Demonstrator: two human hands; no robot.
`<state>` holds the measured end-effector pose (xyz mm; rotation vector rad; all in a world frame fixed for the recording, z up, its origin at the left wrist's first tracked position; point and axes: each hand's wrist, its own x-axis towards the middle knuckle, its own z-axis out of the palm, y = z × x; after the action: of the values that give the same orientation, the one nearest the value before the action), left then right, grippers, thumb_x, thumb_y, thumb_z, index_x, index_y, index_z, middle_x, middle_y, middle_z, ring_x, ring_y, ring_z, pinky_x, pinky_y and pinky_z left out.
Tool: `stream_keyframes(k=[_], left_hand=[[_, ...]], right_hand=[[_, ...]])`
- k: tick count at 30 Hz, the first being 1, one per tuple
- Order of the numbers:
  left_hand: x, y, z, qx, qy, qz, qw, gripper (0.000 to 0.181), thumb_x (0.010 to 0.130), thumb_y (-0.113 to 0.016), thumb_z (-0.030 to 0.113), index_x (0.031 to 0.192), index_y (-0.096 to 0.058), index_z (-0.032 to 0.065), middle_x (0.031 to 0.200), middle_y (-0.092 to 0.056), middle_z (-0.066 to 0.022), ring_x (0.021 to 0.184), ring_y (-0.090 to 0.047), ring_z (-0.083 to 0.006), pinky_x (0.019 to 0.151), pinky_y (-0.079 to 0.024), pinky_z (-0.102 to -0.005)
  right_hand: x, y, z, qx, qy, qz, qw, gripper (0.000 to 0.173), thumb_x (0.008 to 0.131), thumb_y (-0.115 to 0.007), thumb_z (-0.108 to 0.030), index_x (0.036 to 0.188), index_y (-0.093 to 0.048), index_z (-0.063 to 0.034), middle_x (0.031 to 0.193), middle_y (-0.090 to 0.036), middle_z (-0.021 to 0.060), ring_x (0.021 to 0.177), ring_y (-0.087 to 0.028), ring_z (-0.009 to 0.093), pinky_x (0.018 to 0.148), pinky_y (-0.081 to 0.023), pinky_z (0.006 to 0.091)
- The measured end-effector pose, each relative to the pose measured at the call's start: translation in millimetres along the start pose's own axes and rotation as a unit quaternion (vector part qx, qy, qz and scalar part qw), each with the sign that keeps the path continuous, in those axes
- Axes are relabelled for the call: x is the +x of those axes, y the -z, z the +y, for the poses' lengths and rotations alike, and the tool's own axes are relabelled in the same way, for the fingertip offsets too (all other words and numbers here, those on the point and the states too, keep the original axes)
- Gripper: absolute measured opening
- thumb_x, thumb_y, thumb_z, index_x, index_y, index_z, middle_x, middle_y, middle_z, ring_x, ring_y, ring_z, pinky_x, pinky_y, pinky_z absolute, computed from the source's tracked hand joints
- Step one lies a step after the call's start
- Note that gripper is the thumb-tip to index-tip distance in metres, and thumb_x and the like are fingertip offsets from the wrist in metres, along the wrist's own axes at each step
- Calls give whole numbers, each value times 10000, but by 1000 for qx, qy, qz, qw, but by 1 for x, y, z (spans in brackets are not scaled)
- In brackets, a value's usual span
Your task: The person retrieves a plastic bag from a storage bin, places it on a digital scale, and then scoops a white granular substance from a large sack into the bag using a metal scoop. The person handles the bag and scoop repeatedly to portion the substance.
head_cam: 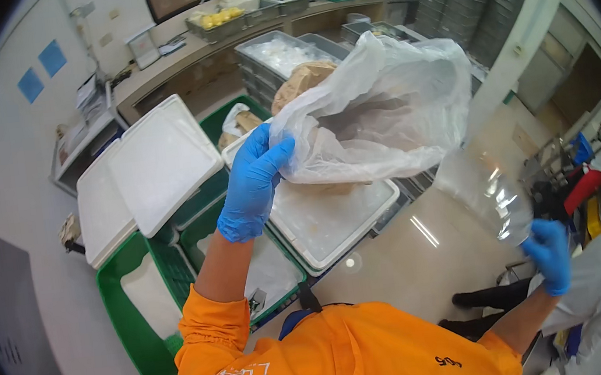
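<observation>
My left hand [251, 185], in a blue glove, pinches the left rim of a translucent white plastic liner [387, 164]. The liner's mouth gapes wide, and crumpled brown paper [301, 83], apparently a sack around it, shows behind. Below it lies a white plastic lid [333, 231]. Far to the right, my gloved right hand [550, 256] is closed on the lower end of a clear plastic bag [485, 197]. That bag stretches up towards the liner; whether the two are joined cannot be told. The inside of the liner is shadowed.
Green crates [137, 311] with white contents stand at left, white lids [164, 164] leaning over them. Grey trays [285, 53] stack behind the sack. A counter [174, 54] curves along the wall. A person in grey trousers [584, 288] is close at right.
</observation>
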<state>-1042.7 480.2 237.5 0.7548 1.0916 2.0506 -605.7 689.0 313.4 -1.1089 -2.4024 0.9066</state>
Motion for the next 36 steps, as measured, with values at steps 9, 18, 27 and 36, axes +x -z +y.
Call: stream_keyframes(k=[9,18,27,36], left_hand=[[11,-38,-13,-85,-114,25,990,158,954,-611,124,1093,-583,55,953,-576,22,871,-527,-56,804,-456,-227],[-14,-8,-42,63,-109,22,992,159,976,-588,147,1092,-557,43,847,-539,29,772,-510,-58,694,-445,-223],[-29,4,-78,84,-23,-90,992,169,988,-566,179,1085,-553,41,906,-513,-13,764,-481,-83,704,-440,-248],[-31,7,-86,194,38,-184,963,254,946,-630,276,1026,-565,44,762,-484,-34,705,-459,-114,665,-414,-274]], right_hand=[[188,-98,-133,-392,316,16,864,212,864,-620,-237,939,-715,-64,962,-688,163,914,-637,355,803,-509,446],[359,-419,-80,-257,282,-31,924,375,903,-549,-350,1152,-652,-90,1226,-619,183,1135,-584,336,960,-460,404],[308,-473,-64,-237,212,-125,940,363,902,-554,-353,1129,-661,-91,1173,-637,181,1085,-602,345,926,-473,419],[326,-528,-44,-226,160,-103,955,352,901,-559,-356,1105,-670,-91,1120,-656,179,1035,-620,355,893,-485,435]])
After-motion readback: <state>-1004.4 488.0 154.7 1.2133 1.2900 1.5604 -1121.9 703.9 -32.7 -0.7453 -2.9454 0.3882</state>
